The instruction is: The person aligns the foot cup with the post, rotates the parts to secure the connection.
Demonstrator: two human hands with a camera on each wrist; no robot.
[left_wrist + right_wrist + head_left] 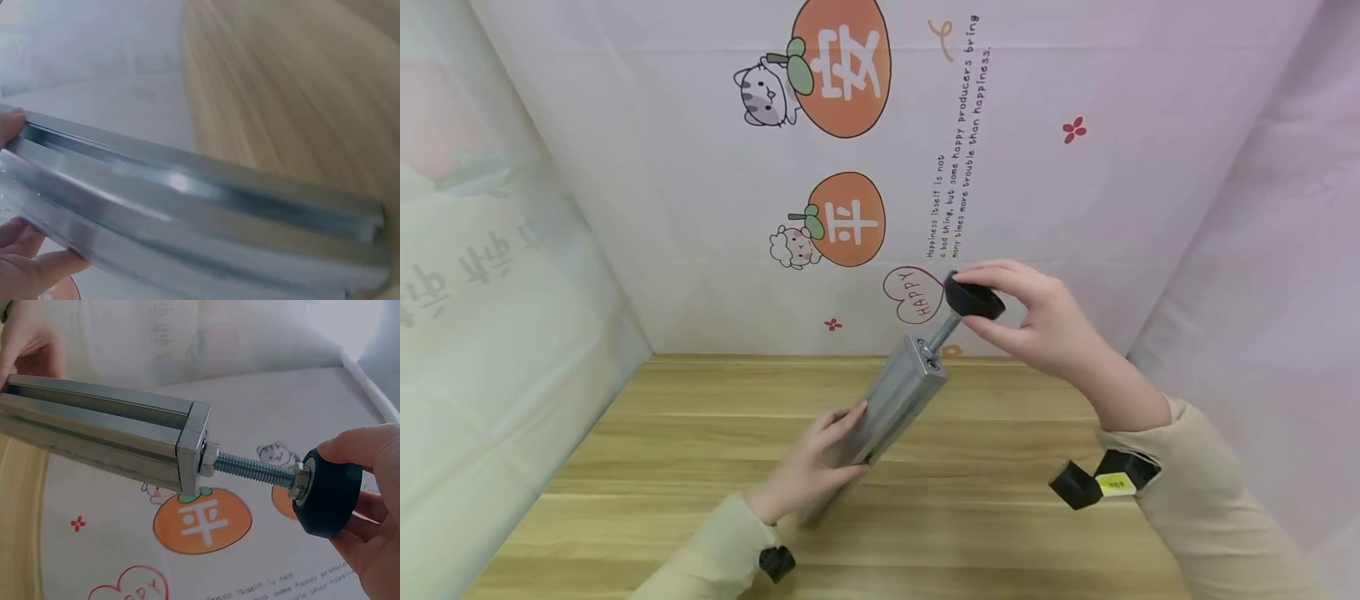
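Note:
A slotted aluminium profile (891,400) slants up from the wooden table, and my left hand (812,462) grips it around the middle. On its upper end sits a square end plate (195,449). A threaded rod (253,470) with hex nuts runs out of that plate into a black levelling foot (331,494). My right hand (1037,321) holds the foot's rim between thumb and fingers. Long open grooves (156,172) of the profile show in the left wrist view, where its lower end is near the tabletop.
The wooden tabletop (970,467) spreads beneath both hands. Behind it hangs a pale printed cloth (722,250) with orange fruit drawings and lettering. Cloth walls (475,275) stand at the left and right. Small black wrist devices (777,564) are on both sleeves.

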